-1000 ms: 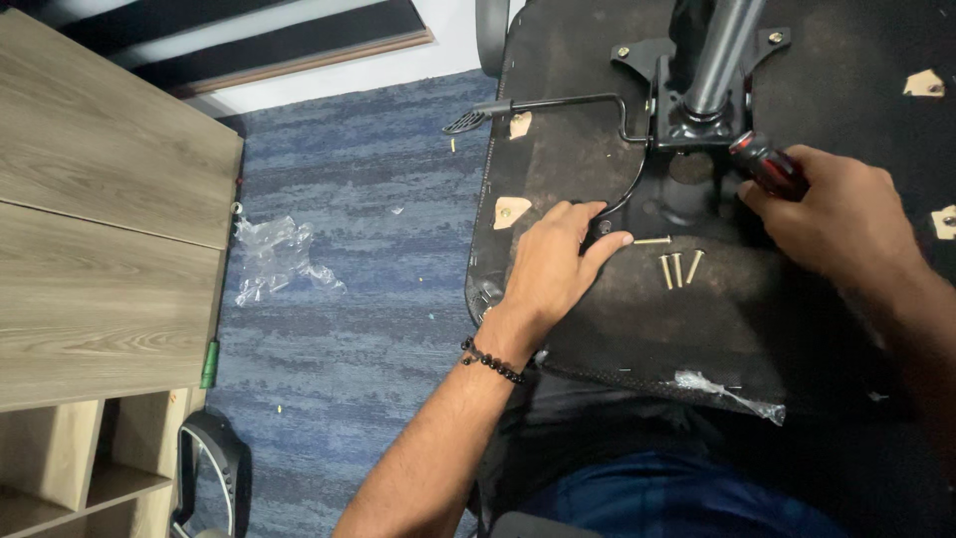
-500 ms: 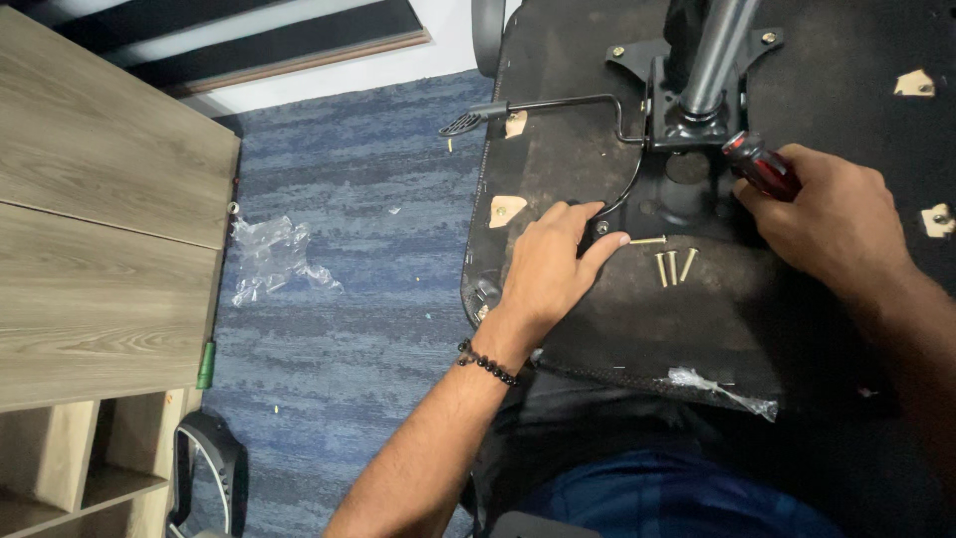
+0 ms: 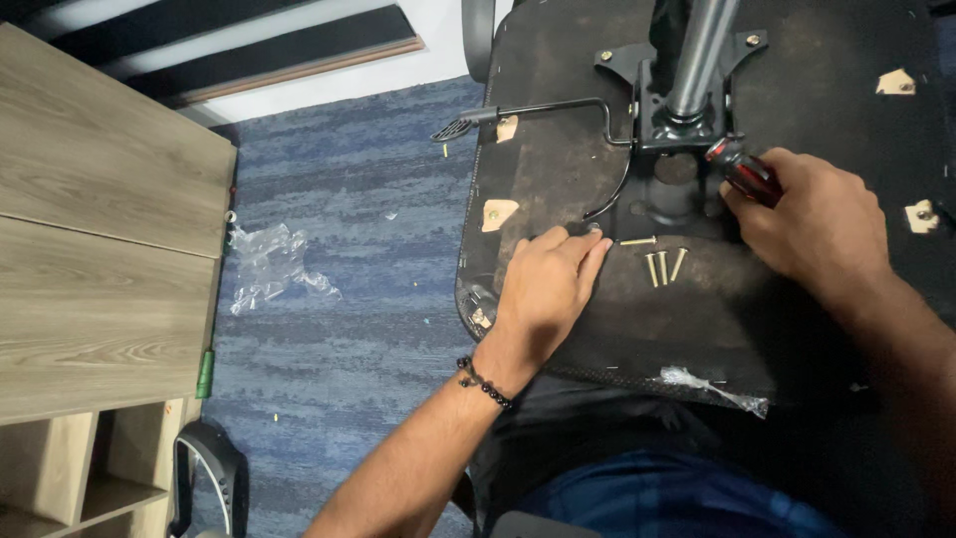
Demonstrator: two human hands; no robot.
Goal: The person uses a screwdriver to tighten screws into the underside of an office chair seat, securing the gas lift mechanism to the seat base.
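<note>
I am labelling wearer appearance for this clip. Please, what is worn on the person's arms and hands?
Both forearms are bare, no sleeves or gloves. The left hand has a bracelet of dark round beads at the wrist. The right hand shows no ring or watch.

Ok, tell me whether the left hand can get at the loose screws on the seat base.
Probably yes. The left hand rests flat on the seat base, and the loose screws lie just beside its fingertips with nothing between them.
</note>
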